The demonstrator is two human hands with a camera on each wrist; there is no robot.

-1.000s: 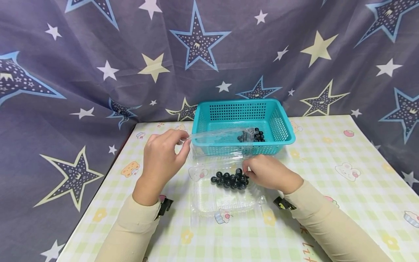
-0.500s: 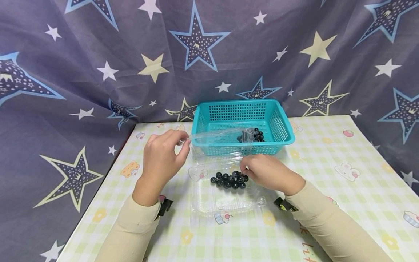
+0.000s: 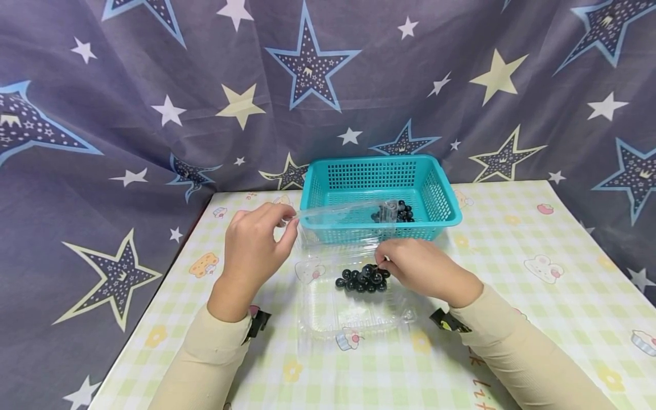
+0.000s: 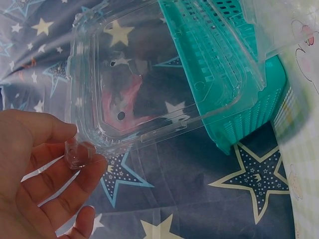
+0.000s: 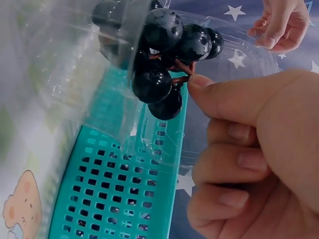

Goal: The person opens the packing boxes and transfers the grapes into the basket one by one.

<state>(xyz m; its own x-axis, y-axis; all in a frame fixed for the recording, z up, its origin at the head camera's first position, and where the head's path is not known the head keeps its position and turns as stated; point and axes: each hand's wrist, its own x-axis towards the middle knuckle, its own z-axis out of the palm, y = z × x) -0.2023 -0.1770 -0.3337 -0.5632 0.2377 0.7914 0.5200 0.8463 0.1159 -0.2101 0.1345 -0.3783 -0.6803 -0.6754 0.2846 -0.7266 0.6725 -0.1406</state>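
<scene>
A bunch of dark grapes point(image 3: 361, 279) is over the back part of a clear plastic clamshell box point(image 3: 333, 322). My right hand point(image 3: 417, 270) pinches its reddish-brown stem point(image 5: 182, 69) between thumb and forefinger, other fingers curled in, as the right wrist view shows. Part of the bunch lies behind the clear plastic there. The box's raised lid point(image 4: 144, 137) leans back in front of the basket. By thumb and fingers, my left hand point(image 3: 256, 245) holds the tab at the lid's corner point(image 4: 79, 154).
A teal slotted basket point(image 3: 379, 232) stands behind the box, with more dark grapes point(image 3: 405, 210) in its right part, partly seen through the lid. A checked cloth point(image 3: 512, 267) covers the table. Star-patterned fabric point(image 3: 328, 131) hangs along the back.
The grape bunch has shifted a little right and up within the box, its grapes bunching closer together. My right hand has shifted slightly with the stem; the left hand and lid stay still.
</scene>
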